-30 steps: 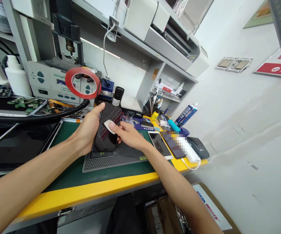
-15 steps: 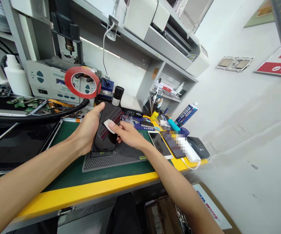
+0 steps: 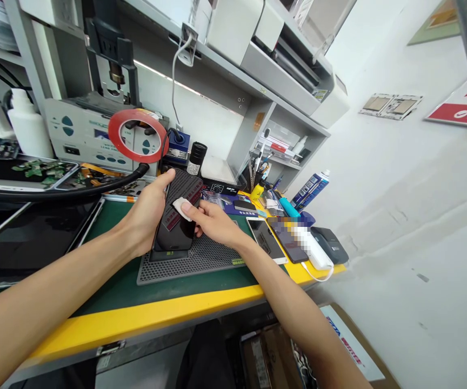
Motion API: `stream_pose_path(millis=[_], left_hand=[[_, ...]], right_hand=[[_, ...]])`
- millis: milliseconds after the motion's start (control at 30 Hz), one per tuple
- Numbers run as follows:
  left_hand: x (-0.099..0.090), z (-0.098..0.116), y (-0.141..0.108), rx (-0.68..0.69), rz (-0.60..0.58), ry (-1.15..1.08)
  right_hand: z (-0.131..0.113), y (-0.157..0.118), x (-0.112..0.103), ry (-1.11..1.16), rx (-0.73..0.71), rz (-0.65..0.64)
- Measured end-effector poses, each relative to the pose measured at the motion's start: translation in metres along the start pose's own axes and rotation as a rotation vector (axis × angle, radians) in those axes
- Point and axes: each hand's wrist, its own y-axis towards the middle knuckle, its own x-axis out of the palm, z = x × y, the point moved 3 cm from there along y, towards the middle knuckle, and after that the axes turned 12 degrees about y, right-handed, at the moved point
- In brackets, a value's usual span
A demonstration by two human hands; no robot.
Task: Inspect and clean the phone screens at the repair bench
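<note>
Gripping the black phone (image 3: 173, 232) by its side over the gray mat (image 3: 213, 260), the left hand (image 3: 148, 210) hid most of its fingers behind it. The right hand (image 3: 213, 220) pressed a white wipe (image 3: 179, 206) on it with the thumb, other fingers curled.

The dark phone (image 3: 174, 235) hides part of the left hand (image 3: 147, 213).

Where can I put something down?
Green desktop shows bare between the grey mat and yellow edge. The mat is free right of the held phone, below the right hand. Crowded: the right end, with white-framed screen and dark phone.
</note>
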Motion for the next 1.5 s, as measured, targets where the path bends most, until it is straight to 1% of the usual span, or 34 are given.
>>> stream_pose_path(millis=[367,467,633,767,967,1267,1400,1500], left_hand=[[0.0035,0.0014,-0.0012,-0.024,-0.017,0.002],[0.0028,0.0015,-0.0014,-0.014,-0.001,0.003],[0.0032,0.0010,-0.0012,0.007,-0.024,-0.001],[0.0035,0.0015,-0.0021,0.010,-0.010,0.000],[0.0053,0.0029,-0.0056,-0.012,-0.024,-0.022],[0.0038,0.0032,-0.0065,0.005,-0.031,-0.025],[0.0044,0.0030,-0.0068,-0.003,-0.058,-0.019],[0.0041,0.0023,-0.0059,-0.004,-0.050,-0.022]], right_hand=[[0.0003,-0.0004,-0.0001,0.011,0.004,-0.002],[0.0001,-0.0003,0.0002,0.006,-0.002,0.000],[-0.0001,-0.0001,0.0006,0.000,-0.007,-0.005],[0.0007,0.0007,0.0006,0.003,-0.013,-0.012],[0.0005,0.0007,0.0004,-0.026,-0.017,-0.005],[0.0020,0.0014,0.0003,-0.015,-0.011,-0.005],[0.0041,0.0020,-0.0013,-0.024,-0.005,0.002],[0.0056,0.0028,-0.0018,-0.020,-0.007,0.002]])
